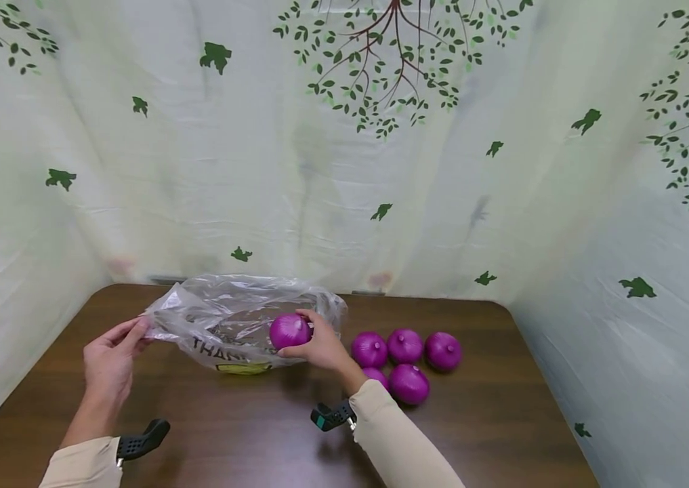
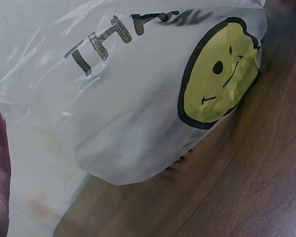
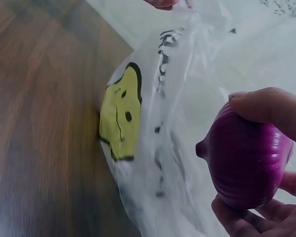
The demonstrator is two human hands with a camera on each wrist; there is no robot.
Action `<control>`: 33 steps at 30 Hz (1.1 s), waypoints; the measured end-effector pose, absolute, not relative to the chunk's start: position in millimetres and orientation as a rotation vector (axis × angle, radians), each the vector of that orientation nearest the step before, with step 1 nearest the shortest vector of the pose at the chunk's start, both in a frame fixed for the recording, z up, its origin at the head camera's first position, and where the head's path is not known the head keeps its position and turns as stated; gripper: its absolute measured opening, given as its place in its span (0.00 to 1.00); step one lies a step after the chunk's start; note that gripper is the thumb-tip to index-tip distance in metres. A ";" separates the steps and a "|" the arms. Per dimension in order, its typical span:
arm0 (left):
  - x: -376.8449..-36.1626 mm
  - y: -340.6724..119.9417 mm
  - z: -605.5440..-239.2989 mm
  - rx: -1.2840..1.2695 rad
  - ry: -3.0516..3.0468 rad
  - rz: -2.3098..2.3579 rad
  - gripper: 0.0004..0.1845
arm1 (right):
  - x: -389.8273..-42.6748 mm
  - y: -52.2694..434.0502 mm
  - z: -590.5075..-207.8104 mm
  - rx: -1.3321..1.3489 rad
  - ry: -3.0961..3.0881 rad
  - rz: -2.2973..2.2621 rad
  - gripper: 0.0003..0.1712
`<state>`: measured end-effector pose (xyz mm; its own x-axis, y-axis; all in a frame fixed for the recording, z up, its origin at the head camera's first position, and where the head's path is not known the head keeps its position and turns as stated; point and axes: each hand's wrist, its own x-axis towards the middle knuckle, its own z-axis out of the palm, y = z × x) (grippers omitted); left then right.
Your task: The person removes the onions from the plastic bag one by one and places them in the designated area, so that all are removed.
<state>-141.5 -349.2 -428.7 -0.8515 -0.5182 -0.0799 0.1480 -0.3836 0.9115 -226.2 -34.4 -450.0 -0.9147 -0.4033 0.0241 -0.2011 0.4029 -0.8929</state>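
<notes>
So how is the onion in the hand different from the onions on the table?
The held onion is gripped by the right hand at the plastic bag, off the table; the other onions rest on the brown table. The held onion is alone; the others sit clustered together. All are purple and round.

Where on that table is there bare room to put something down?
Bare wood lies along the near edge of the table between the two sleeves, and right of the onions. It is crowded where the plastic bag and the onions sit.
</notes>
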 end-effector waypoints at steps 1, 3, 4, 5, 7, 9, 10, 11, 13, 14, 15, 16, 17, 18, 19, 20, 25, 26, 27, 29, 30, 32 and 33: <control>-141.6 -349.4 -428.4 0.501 -1.444 -2.260 0.03 | -225.4 -30.1 -449.4 -0.542 2.463 -1.534 0.46; -142.2 -350.3 -427.8 0.499 -1.440 -2.268 0.03 | -224.1 -20.9 -448.4 -0.555 2.473 -1.554 0.46; -142.6 -350.7 -427.5 0.499 -1.439 -2.271 0.03 | -223.1 -16.3 -447.6 -0.558 2.466 -1.576 0.46; -143.0 -351.1 -427.1 0.500 -1.434 -2.273 0.03 | -222.3 -11.6 -446.7 -0.565 2.461 -1.596 0.46; -143.4 -351.6 -426.3 0.503 -1.419 -2.282 0.04 | -220.9 -3.0 -444.9 -0.574 2.469 -1.617 0.46; -143.2 -352.1 -426.5 0.511 -1.403 -2.292 0.04 | -218.6 5.6 -443.3 -0.577 2.471 -1.633 0.47; -142.8 -352.0 -426.8 0.514 -1.397 -2.294 0.04 | -217.1 10.1 -442.7 -0.572 2.468 -1.640 0.47; -142.4 -351.9 -427.0 0.518 -1.393 -2.297 0.04 | -215.7 14.6 -442.8 -0.569 2.470 -1.642 0.47; -141.5 -351.7 -427.7 0.521 -1.398 -2.296 0.04 | -212.5 24.1 -443.6 -0.561 2.472 -1.655 0.47; -141.1 -351.6 -428.0 0.522 -1.402 -2.297 0.04 | -210.4 29.1 -443.6 -0.561 2.473 -1.665 0.47; -140.8 -351.5 -428.1 0.521 -1.410 -2.296 0.04 | -208.6 34.2 -444.1 -0.563 2.476 -1.674 0.46; -140.7 -351.3 -428.2 0.521 -1.414 -2.296 0.04 | -206.8 39.3 -444.8 -0.567 2.478 -1.689 0.46; -140.6 -351.1 -428.3 0.522 -1.420 -2.296 0.04 | -204.6 44.4 -445.3 -0.566 2.483 -1.698 0.46; -140.7 -350.9 -428.3 0.522 -1.420 -2.300 0.04 | -202.2 49.6 -445.7 -0.555 2.479 -1.713 0.45; -140.7 -350.9 -428.3 0.520 -1.427 -2.302 0.04 | -200.1 54.8 -445.4 -0.549 2.486 -1.720 0.45; -140.8 -350.9 -428.2 0.516 -1.431 -2.305 0.04 | -197.8 60.2 -444.7 -0.535 2.492 -1.726 0.45; -140.4 -350.7 -428.8 0.501 -1.445 -2.316 0.04 | -190.2 87.9 -444.5 -0.534 2.533 -1.750 0.45; -140.2 -350.5 -429.1 0.500 -1.443 -2.321 0.04 | -189.1 93.6 -444.7 -0.539 2.538 -1.760 0.45; -139.9 -350.2 -429.5 0.501 -1.442 -2.325 0.04 | -188.2 99.2 -445.1 -0.544 2.539 -1.775 0.45; -139.2 -349.7 -430.2 0.505 -1.445 -2.328 0.04 | -186.1 109.7 -445.7 -0.536 2.532 -1.808 0.45; -138.8 -349.4 -430.5 0.506 -1.447 -2.330 0.04 | -185.1 114.7 -445.9 -0.523 2.528 -1.824 0.45; -138.3 -348.6 -431.0 0.508 -1.452 -2.329 0.04 | -183.0 123.8 -445.5 -0.478 2.510 -1.863 0.45; -138.1 -348.2 -431.2 0.508 -1.453 -2.329 0.04 | -182.1 128.0 -445.2 -0.455 2.489 -1.895 0.45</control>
<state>-138.1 -348.2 -431.2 -0.8752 -0.4697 -0.1163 0.1019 -0.4139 0.9046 -182.1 128.0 -445.2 -0.9584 -0.2149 0.1879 -0.2383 0.2398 -0.9411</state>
